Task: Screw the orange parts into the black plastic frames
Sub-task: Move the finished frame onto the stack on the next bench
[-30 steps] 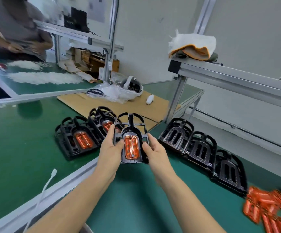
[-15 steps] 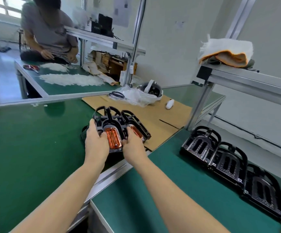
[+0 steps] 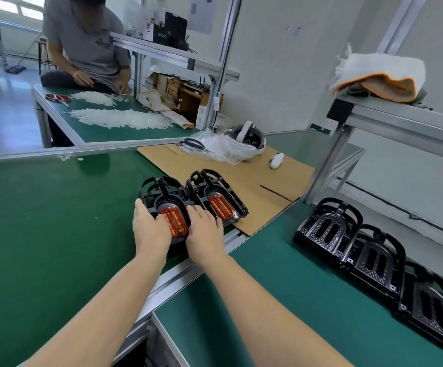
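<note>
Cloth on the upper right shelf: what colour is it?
The cloth is white with an orange edge, seen clearly in the head view.

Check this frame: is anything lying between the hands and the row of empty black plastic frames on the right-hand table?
Nothing visible. Both the left hand and right hand grip a finished black frame with an orange insert; only bare green mat separates them from the empty black frames.

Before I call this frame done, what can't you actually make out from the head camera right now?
- Screws in the orange part: too small to tell.
- Near end of the held frame: covered by the left hand and right hand.
- Last empty frame in the row: cut off by the right edge.
</note>
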